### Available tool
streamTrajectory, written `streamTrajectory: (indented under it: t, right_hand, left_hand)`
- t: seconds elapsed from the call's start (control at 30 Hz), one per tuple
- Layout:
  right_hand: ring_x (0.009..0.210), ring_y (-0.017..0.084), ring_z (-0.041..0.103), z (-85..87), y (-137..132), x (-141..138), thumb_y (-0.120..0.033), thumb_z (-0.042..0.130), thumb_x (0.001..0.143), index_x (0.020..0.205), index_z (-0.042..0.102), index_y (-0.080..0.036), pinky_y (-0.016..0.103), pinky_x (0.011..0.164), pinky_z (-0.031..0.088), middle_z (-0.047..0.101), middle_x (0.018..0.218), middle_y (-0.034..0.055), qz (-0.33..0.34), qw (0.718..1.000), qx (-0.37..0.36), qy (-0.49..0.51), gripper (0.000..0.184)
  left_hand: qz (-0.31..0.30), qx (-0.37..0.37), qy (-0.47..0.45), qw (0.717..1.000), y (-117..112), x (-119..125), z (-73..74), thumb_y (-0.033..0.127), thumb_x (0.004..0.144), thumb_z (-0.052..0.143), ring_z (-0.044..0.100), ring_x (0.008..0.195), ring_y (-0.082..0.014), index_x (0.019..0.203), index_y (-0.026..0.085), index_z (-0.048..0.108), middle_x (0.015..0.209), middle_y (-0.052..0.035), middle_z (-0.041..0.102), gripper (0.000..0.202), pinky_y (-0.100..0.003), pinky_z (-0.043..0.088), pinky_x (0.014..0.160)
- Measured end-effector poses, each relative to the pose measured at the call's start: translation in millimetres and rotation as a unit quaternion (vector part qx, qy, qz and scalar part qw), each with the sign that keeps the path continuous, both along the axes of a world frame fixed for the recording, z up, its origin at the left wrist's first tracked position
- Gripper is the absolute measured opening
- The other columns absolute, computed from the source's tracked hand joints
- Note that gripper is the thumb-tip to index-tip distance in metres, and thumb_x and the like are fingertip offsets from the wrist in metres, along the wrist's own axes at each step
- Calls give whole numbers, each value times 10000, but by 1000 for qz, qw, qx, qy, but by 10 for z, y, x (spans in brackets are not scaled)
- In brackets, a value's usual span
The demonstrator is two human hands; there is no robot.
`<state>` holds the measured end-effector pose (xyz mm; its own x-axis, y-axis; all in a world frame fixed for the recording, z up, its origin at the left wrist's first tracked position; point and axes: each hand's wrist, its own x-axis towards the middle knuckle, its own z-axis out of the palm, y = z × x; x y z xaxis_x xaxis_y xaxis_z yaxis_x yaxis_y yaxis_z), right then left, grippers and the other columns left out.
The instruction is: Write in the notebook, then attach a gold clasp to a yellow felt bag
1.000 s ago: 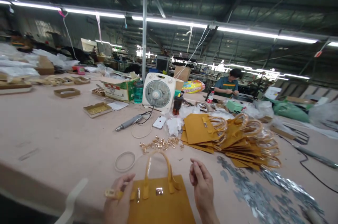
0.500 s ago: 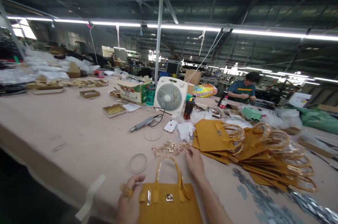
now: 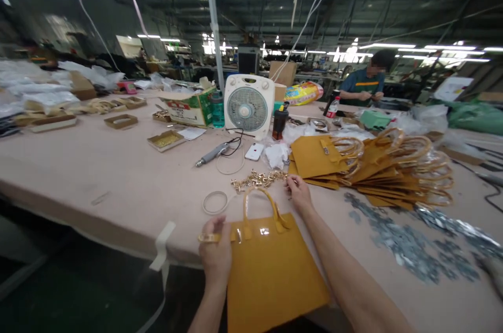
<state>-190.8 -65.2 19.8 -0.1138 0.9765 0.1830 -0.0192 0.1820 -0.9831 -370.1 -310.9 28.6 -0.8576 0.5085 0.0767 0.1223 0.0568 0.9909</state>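
Note:
A mustard-yellow handbag panel (image 3: 271, 275) with a looped handle and small shiny metal fittings lies over the table's front edge. My left hand (image 3: 216, 249) grips its upper left side, where a short yellow strap sticks out past my fingers. My right hand (image 3: 299, 194) is at the right end of a pile of small gold-coloured metal fittings (image 3: 257, 179), fingertips pinched together. What they hold, if anything, is too small to make out. Just left of the handle lies a roll of pale tape (image 3: 215, 202).
Stacked yellow bag panels (image 3: 314, 157) lie right, with scattered grey metal pieces (image 3: 404, 239) in front. Behind are a grey electric screwdriver (image 3: 214, 154), a phone (image 3: 254, 152), a box fan (image 3: 248, 105) and a tray of gold pieces (image 3: 165, 140). A co-worker (image 3: 363, 87) sits across the table.
The view has tilted down, so more of the bag panel and both forearms show. My left hand stays on the panel, and my right hand remains by the gold fittings.

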Motion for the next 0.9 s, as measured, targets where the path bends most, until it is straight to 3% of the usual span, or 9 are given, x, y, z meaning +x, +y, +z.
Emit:
streamTrajectory:
  t: [0.17, 0.27, 0.33, 0.43, 0.5, 0.57, 0.63, 0.73, 0.9]
  right_hand:
    - [752, 161, 621, -28, -238, 345, -616, 832, 691, 930, 639, -224, 292, 668, 541, 698, 916, 33, 30, 986, -55, 156, 498]
    - [730, 145, 629, -14, -421, 482, -489, 890, 675, 1059, 675, -251, 258, 596, 534, 707, 949, 18, 56, 972, -88, 209, 500]
    - [721, 146, 640, -2, -504, 519, -442, 888, 687, 1087, 701, -248, 252, 571, 541, 712, 937, 24, 78, 965, -112, 226, 483]
    - [743, 154, 667, 16, -576, 505, -445, 880, 712, 1057, 740, -220, 254, 590, 575, 724, 929, 46, 109, 956, -140, 233, 436]
    - [753, 148, 675, 30, -613, 476, -416, 906, 701, 1061, 752, -210, 249, 618, 591, 732, 947, 49, 126, 954, -150, 226, 442]
    - [740, 133, 668, 47, -662, 457, -370, 936, 684, 1072, 755, -206, 237, 629, 591, 737, 962, 42, 138, 954, -155, 217, 459]
    - [720, 117, 656, 66, -735, 461, -389, 932, 708, 1091, 748, -202, 220, 618, 571, 744, 975, 39, 148, 958, -146, 195, 464]
    - [710, 128, 662, 79, -911, 514, -511, 847, 805, 1140, 703, -196, 228, 591, 529, 760, 1035, 70, 165, 972, -106, 129, 482]
    - [688, 166, 654, 1, -1304, 642, -574, 630, 976, 1132, 619, -193, 289, 651, 522, 738, 865, 43, 170, 984, 0, -48, 412]
  left_hand:
    - [86, 100, -12, 991, 27, -43, 53, 427, 785, 790, 663, 1044, -237, 1244, 222, 607, 1244, -86, 649, 535, -384, 547, 909]
    - [122, 112, 188, 968, 50, -68, 310, 340, 797, 790, 633, 1116, -267, 1184, 211, 658, 1241, -94, 644, 429, -443, 527, 992]
    - [42, 116, 337, 933, 116, -19, 544, 257, 861, 716, 629, 1126, -263, 1058, 221, 698, 1123, -71, 694, 201, -449, 500, 1040]
    - [-216, 66, 424, 877, 336, 140, 809, 167, 937, 580, 651, 1093, -232, 1050, 248, 705, 1082, -52, 734, 187, -394, 512, 1008]
    - [-373, -10, 465, 803, 547, 252, 852, 119, 945, 521, 626, 1182, -241, 1143, 239, 698, 1200, -78, 721, 291, -390, 481, 1053]
    - [-469, -77, 505, 720, 773, 329, 799, 96, 920, 541, 588, 1259, -272, 1174, 224, 707, 1302, -110, 690, 328, -407, 443, 1089]
    - [-512, -110, 517, 677, 975, 360, 702, 109, 855, 662, 616, 1205, -288, 1045, 236, 752, 1235, -106, 725, 245, -391, 454, 1049]
    - [-535, -135, 516, 655, 1173, 348, 594, 133, 762, 793, 667, 1052, -271, 820, 256, 758, 1010, -71, 773, 141, -349, 478, 956]
    - [-551, -176, 532, 618, 1292, 306, 634, 229, 808, 806, 676, 1024, -269, 841, 264, 773, 1017, -82, 776, 58, -333, 486, 868]
